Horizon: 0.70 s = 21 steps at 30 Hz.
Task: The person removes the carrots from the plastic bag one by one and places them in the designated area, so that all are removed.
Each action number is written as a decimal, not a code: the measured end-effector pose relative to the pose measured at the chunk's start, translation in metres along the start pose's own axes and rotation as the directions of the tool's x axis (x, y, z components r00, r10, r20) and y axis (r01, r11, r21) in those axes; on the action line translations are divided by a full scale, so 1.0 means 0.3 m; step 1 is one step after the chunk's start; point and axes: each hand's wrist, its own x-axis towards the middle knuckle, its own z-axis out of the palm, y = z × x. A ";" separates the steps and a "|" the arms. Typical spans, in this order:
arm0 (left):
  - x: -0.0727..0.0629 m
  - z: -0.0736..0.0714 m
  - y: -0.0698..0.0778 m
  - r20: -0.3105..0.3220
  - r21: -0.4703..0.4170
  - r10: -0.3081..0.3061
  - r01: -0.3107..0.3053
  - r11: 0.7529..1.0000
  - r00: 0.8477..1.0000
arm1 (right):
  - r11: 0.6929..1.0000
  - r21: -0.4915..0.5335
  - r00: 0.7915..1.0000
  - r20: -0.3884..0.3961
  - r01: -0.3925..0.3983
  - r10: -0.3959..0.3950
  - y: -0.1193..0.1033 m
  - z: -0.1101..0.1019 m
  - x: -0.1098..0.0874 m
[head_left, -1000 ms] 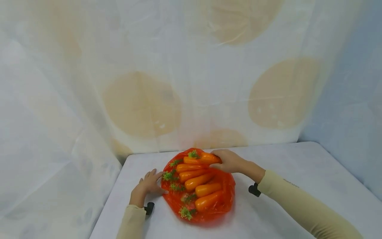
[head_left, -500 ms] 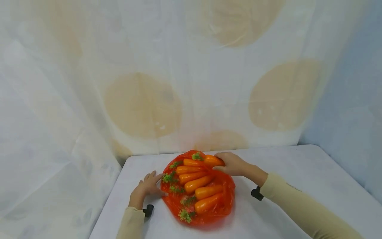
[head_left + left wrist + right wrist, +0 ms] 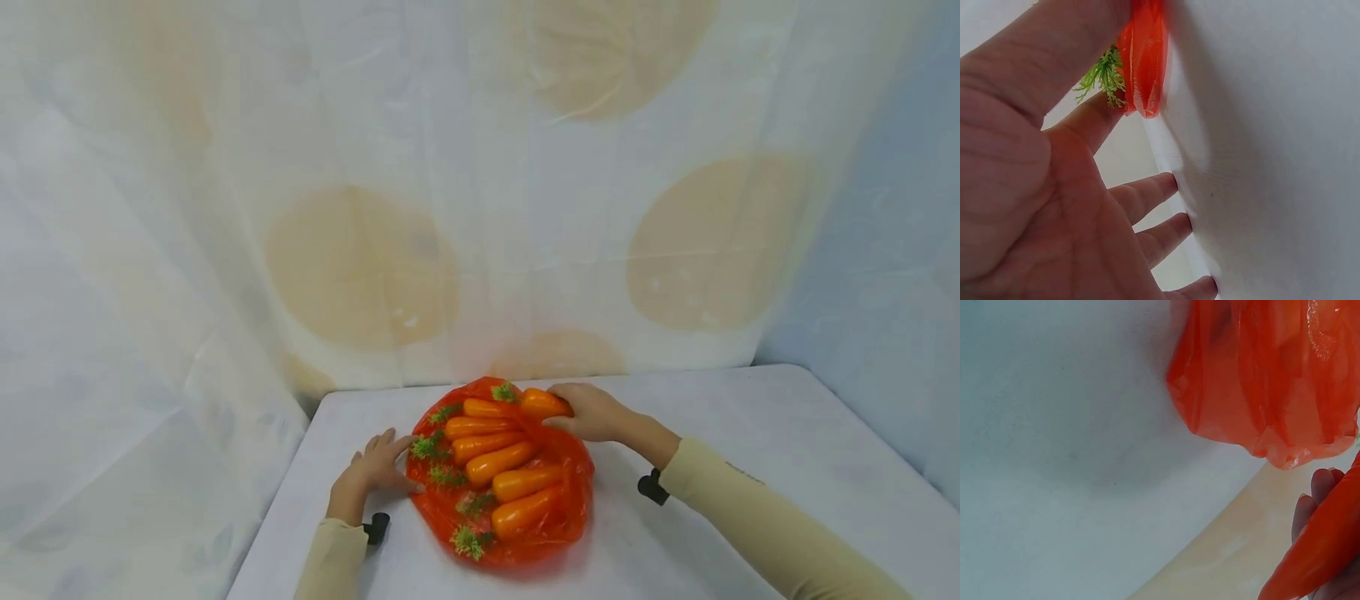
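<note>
A red plastic bag (image 3: pixel 566 467) lies spread on the white table, with several orange carrots (image 3: pixel 501 462) with green tops on or in it. My right hand (image 3: pixel 592 414) grips the thick end of the farthest carrot (image 3: pixel 546 403); in the right wrist view this carrot (image 3: pixel 1319 534) lies across the fingers, apart from the bag (image 3: pixel 1260 406). At the bag's left edge is my left hand (image 3: pixel 378 467), fingers spread, thumb and index touching the bag. The left wrist view shows the other fingertips (image 3: pixel 1163 182) resting on the table beside the bag's edge (image 3: pixel 1146 69).
The white table (image 3: pixel 720 500) extends to the right and front of the bag. A pale sheet with tan spots (image 3: pixel 525 208) hangs behind the table's far edge. More sheeting (image 3: pixel 885 350) hangs at the right and left sides.
My right hand has shifted slightly right, drawing the farthest carrot rightward with it, its green top moving along the bag's far rim. The left hand has hardly moved.
</note>
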 end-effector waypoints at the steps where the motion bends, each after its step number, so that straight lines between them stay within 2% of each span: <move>1: 0.003 0.000 0.001 0.000 0.001 0.001 -0.001 1.000 1.000 | 1.000 -0.006 1.000 -0.003 -0.004 0.004 0.007 -0.002 0.000; 5: 0.015 0.000 0.006 -0.002 0.005 -0.005 0.005 1.000 1.000 | 1.000 -0.011 1.000 -0.014 -0.022 0.022 0.028 -0.014 0.002; 9: 0.018 -0.003 0.008 0.002 0.013 -0.008 0.008 1.000 1.000 | 1.000 -0.006 1.000 -0.029 -0.008 0.008 0.041 -0.024 -0.002; 14: 0.014 -0.003 0.004 0.002 0.035 0.013 -0.013 0.999 1.000 | 1.000 -0.005 0.998 -0.063 0.011 -0.011 0.049 -0.030 -0.010; 21: 0.006 -0.008 0.008 0.000 0.028 0.008 -0.008 1.000 1.000 | 1.000 0.008 0.997 -0.080 -0.014 0.014 0.067 -0.030 -0.012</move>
